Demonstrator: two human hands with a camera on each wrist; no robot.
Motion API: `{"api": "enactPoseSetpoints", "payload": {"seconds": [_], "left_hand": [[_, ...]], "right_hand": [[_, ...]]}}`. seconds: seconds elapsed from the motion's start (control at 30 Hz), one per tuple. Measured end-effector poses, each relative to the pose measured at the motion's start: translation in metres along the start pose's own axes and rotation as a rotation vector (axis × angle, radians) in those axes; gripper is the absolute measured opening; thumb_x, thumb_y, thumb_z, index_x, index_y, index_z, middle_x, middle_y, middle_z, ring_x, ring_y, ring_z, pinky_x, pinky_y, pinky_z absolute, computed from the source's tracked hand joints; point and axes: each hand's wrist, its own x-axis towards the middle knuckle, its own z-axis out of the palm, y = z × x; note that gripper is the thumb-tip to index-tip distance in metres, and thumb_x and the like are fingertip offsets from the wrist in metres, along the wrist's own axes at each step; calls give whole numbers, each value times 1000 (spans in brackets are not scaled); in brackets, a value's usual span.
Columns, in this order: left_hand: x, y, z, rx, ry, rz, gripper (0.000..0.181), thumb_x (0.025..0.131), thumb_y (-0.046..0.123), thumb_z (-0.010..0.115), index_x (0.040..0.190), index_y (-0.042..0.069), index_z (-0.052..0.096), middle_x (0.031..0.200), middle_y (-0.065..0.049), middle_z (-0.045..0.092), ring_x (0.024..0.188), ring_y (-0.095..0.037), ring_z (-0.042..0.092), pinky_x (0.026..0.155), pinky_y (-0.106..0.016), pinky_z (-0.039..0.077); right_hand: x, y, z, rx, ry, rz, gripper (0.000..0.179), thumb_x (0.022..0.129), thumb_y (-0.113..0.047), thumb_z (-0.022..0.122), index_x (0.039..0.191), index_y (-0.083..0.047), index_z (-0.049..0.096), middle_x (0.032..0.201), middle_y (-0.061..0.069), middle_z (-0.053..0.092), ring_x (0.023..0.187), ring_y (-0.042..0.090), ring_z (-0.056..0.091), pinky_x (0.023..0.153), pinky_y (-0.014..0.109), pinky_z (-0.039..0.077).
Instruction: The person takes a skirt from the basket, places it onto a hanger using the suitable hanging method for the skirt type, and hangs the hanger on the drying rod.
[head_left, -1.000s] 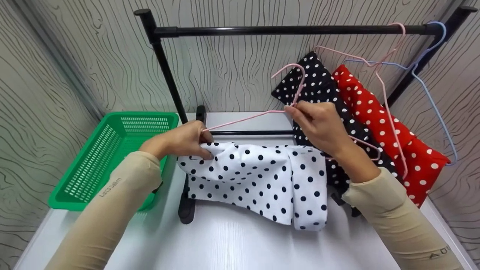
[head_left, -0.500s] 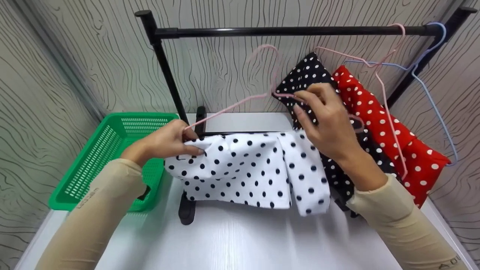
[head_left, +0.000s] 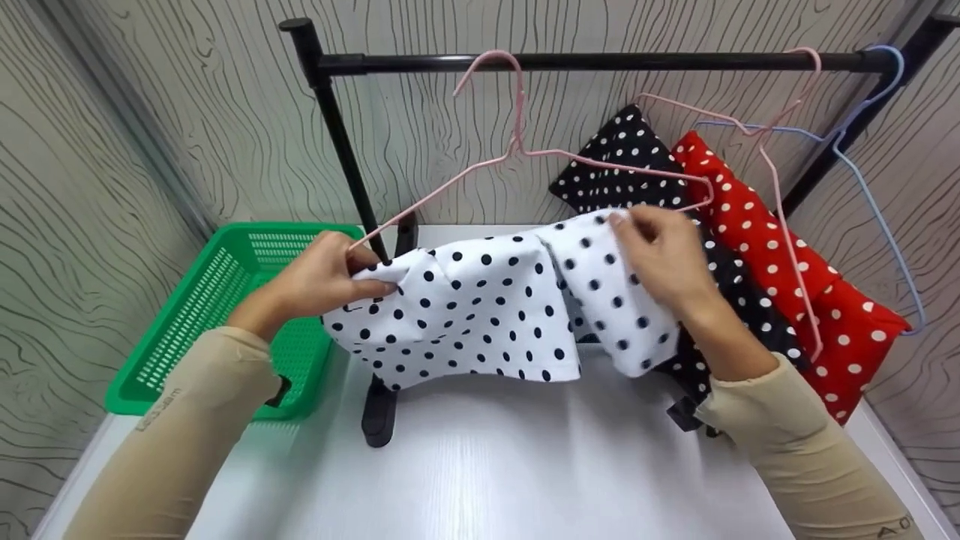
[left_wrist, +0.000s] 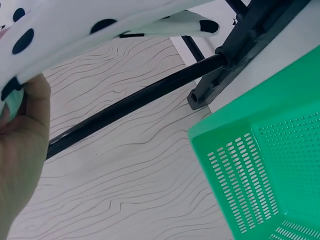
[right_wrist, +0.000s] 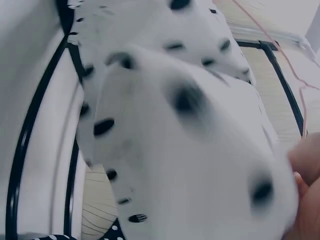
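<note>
A white cloth with black polka dots point(head_left: 480, 300) hangs between both hands in the head view. My left hand point(head_left: 319, 274) pinches its upper left corner together with the left end of a pink wire hanger point(head_left: 517, 142). At the cloth's upper right corner, my right hand point(head_left: 667, 259) pinches the fabric between thumb and fingers. The hanger's right arm sticks out bare above that hand, and its hook overlaps the black rail point(head_left: 420, 64). In the right wrist view the dotted cloth point(right_wrist: 190, 140) fills most of the picture, blurred.
A green plastic basket point(head_left: 161, 322) stands at the left. From the rail's right end hang a pink hanger point(head_left: 776, 180) with a black dotted cloth point(head_left: 630, 150) and a blue hanger point(head_left: 862, 180) with a red dotted cloth point(head_left: 847, 315). The rack's black foot point(head_left: 379, 416) stands on the white table point(head_left: 480, 465).
The pink hanger has risen and moved left, bringing its hook up to the rail. My right hand has let go of the hanger and taken the cloth's right corner; the cloth has risen too.
</note>
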Motion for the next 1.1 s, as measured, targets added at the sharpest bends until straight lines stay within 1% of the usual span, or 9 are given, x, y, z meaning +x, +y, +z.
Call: {"api": "enactPoseSetpoints", "payload": {"seconds": [0.17, 0.3, 0.4, 0.57, 0.67, 0.83, 0.93, 1.0, 1.1], "left_hand": [[-11, -7, -12, -10, 47, -34, 22, 89, 15, 79, 73, 8, 66, 58, 2, 43, 50, -8, 39, 44, -20, 33], [-15, -8, -18, -38, 66, -42, 22, 89, 16, 79, 75, 6, 66, 62, -2, 51, 52, -10, 48, 46, -22, 41], [-14, -7, -18, -73, 59, -45, 23, 90, 18, 79, 76, 5, 66, 63, -3, 54, 53, -11, 53, 48, -22, 45], [-14, -7, -14, -64, 82, -41, 23, 89, 14, 79, 73, 6, 65, 60, -1, 51, 51, -10, 49, 45, -21, 40], [-15, -10, -11, -75, 85, -41, 19, 89, 12, 79, 74, 5, 68, 61, -1, 53, 51, -10, 49, 45, -21, 41], [-16, -12, -6, -145, 96, -65, 18, 90, 12, 77, 78, 2, 69, 61, -2, 51, 51, -10, 47, 44, -20, 39], [-17, -11, -3, -125, 81, -66, 21, 91, 11, 76, 73, 4, 67, 58, 0, 44, 49, -9, 40, 44, -20, 32], [-17, -9, -2, -80, 56, -48, 23, 91, 11, 76, 71, 6, 66, 56, 3, 40, 48, -8, 35, 44, -20, 28], [-17, -8, 0, -14, 20, -20, 21, 91, 9, 75, 71, 7, 67, 55, 5, 38, 47, -8, 32, 44, -19, 24]], "right_hand": [[8, 6, -22, 32, 362, 21, 31, 104, -30, 59, 102, -4, 76, 80, 3, 62, 70, 15, 57, 60, 18, 47], [9, 12, -33, 32, 466, 55, 31, 105, -31, 58, 115, -8, 76, 86, 1, 64, 75, 13, 58, 66, 17, 47], [7, 18, -33, 34, 356, 87, 31, 105, -27, 59, 127, -9, 71, 102, 5, 69, 83, 12, 62, 72, 16, 51], [8, 28, -32, -3, -24, 130, 41, 102, -13, 61, 139, 0, 52, 124, 21, 65, 95, 23, 68, 75, 20, 57], [10, 33, -31, -39, -185, 121, 43, 99, -10, 64, 138, 3, 50, 124, 25, 64, 100, 31, 68, 76, 23, 57], [9, 37, -23, -49, -257, 47, 37, 94, -7, 70, 129, -1, 61, 122, 19, 69, 102, 30, 67, 79, 24, 55], [10, 36, -23, 8, -315, 46, 35, 93, -4, 70, 127, 0, 62, 118, 17, 70, 96, 25, 69, 79, 26, 57], [12, 36, -26, 59, -364, 122, 36, 97, -12, 67, 130, 0, 60, 112, 15, 71, 90, 22, 71, 76, 28, 59], [19, 35, -32, 140, -404, 315, 45, 103, -39, 60, 128, -1, 58, 99, 8, 73, 81, 18, 73, 72, 30, 60]]}}
